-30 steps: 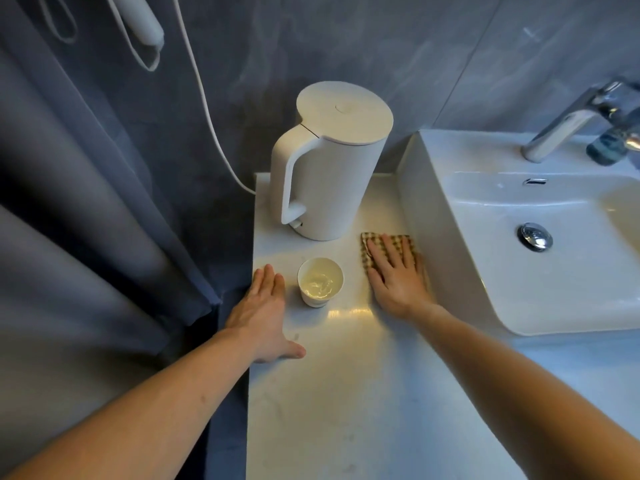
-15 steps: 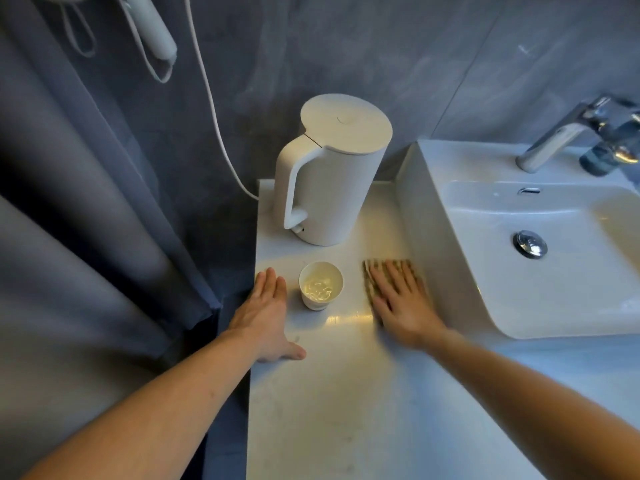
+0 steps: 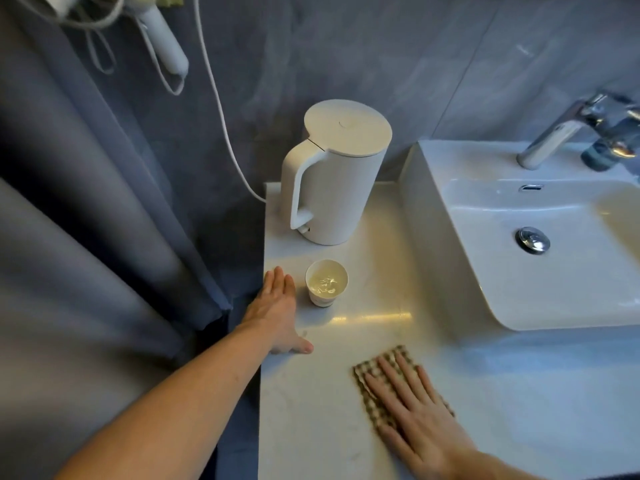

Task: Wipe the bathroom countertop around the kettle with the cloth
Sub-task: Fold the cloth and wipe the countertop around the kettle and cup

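Observation:
A white kettle [image 3: 337, 174] stands upright at the back of the pale countertop [image 3: 311, 403], its handle turned left. My right hand [image 3: 414, 414] lies flat, fingers spread, pressing a brown checked cloth [image 3: 372, 379] onto the counter near the front, well in front of the kettle. My left hand [image 3: 277, 306] rests flat and empty on the counter's left edge, just left of a small white cup [image 3: 326, 282].
A white basin [image 3: 519, 237] with a chrome drain and tap [image 3: 568, 129] fills the right side, its wall bordering the counter strip. A grey curtain [image 3: 104, 237] hangs at left. A white cord [image 3: 221, 109] runs down the wall behind the kettle.
My right hand has dragged the cloth from beside the kettle, next to the basin wall, back toward the counter's front. My left hand has stayed put beside the cup.

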